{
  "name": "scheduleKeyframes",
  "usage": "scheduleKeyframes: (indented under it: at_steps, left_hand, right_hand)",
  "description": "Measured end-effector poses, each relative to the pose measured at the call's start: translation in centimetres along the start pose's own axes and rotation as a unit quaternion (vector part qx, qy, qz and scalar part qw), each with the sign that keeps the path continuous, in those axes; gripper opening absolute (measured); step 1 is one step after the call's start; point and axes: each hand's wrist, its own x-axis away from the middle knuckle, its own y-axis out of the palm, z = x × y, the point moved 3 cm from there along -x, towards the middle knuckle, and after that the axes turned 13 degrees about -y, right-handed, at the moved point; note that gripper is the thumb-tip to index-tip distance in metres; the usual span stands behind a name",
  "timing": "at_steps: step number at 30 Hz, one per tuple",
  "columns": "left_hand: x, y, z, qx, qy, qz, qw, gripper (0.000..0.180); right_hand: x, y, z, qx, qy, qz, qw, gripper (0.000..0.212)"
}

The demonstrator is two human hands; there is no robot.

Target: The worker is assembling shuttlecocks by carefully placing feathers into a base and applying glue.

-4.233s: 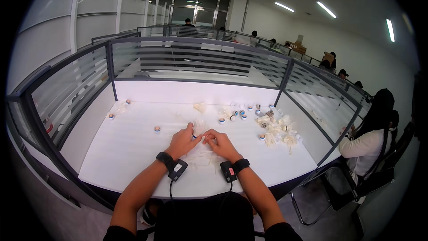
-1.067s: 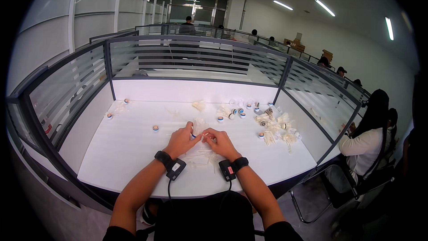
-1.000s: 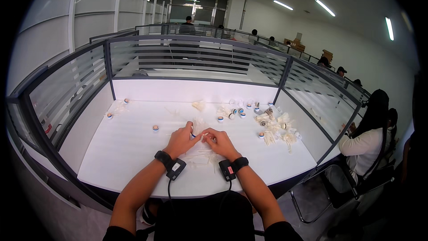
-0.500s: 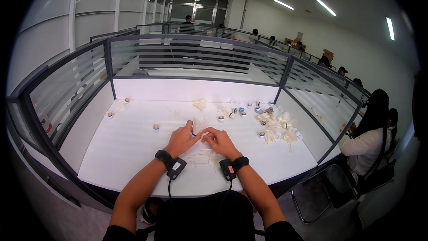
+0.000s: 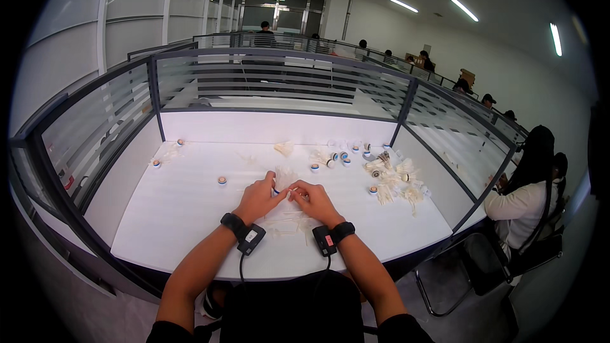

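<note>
Clasping 1 shuttlecock (image 5: pixel 284 178) in the left hand (image 5: pixel 259 195), near the centre of 1 desk (image 5: pixel 184 228). Curling the right hand (image 5: pixel 311 201) just beside; cannot tell whether pinching anything. Facing 3 shuttlecock heads (image 5: pixel 222 180) toward 10 o'clock, 1 feather clump (image 5: pixel 283 148) at 12.

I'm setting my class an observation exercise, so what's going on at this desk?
At the white desk, a person's left hand holds what appears to be a feathered shuttlecock. The right hand has its fingertips close by; whether they grip anything is unclear. Loose feathers lie near the wrists, a bare shuttlecock base sits to the left, and more shuttlecocks are scattered to the right.
</note>
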Motion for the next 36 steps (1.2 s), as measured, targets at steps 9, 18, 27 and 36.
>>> scheduleKeyframes:
  at_steps: [9,18,27,36]
  left_hand:
    - [-0.14,0.19,-0.3,0.001,-0.007,0.008,1.0,0.048]
    - [-0.1,0.13,-0.26,-0.001,-0.009,0.004,1.0,0.049]
    - [-0.07,-0.06,0.02,-0.006,-0.011,-0.002,1.0,0.05]
    - [-0.07,-0.16,-0.05,0.006,-0.015,-0.011,1.0,0.05]
  right_hand:
    - [0.07,0.06,0.07,-0.024,0.016,0.003,1.0,0.016]
    - [0.09,0.11,0.0,-0.037,0.015,0.0,0.999,0.017]
    - [0.13,0.04,-0.04,-0.028,0.011,-0.005,1.0,0.02]
    - [0.07,-0.11,-0.3,-0.02,0.014,-0.008,1.0,0.019]
